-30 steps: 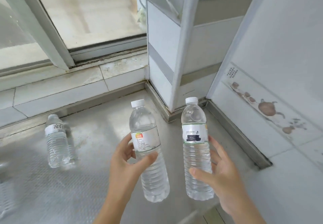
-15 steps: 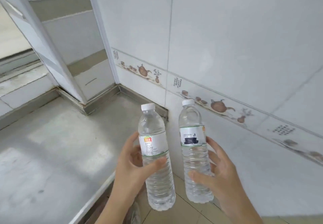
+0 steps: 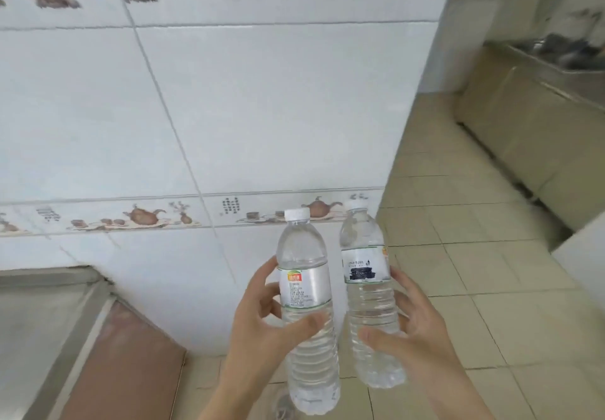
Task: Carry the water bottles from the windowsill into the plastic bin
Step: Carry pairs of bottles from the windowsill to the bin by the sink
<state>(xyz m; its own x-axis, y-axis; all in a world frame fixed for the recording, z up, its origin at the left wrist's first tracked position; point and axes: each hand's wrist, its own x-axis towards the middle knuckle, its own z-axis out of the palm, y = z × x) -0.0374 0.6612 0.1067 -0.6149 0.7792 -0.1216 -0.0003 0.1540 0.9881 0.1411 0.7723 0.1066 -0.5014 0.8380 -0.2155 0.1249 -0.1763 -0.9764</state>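
Note:
Two clear water bottles with white caps are held upright side by side in front of me. My left hand (image 3: 262, 328) grips the bottle with the orange-and-green label (image 3: 304, 288) around its middle. My right hand (image 3: 415, 331) holds the bottle with the dark-printed label (image 3: 366, 272) from the right side. The two bottles are close but apart. The windowsill and the plastic bin are out of view.
A white tiled wall (image 3: 229, 108) with a teapot-pattern border fills the left and centre. The metal counter edge (image 3: 65, 321) and its brown side lie at the lower left. Beige tiled floor (image 3: 474, 255) opens to the right, with steel cabinets (image 3: 540, 118) at the far right.
My view has swung right, away from the window and counter, toward the wall end and open floor. Both hands keep the same hold on the bottles.

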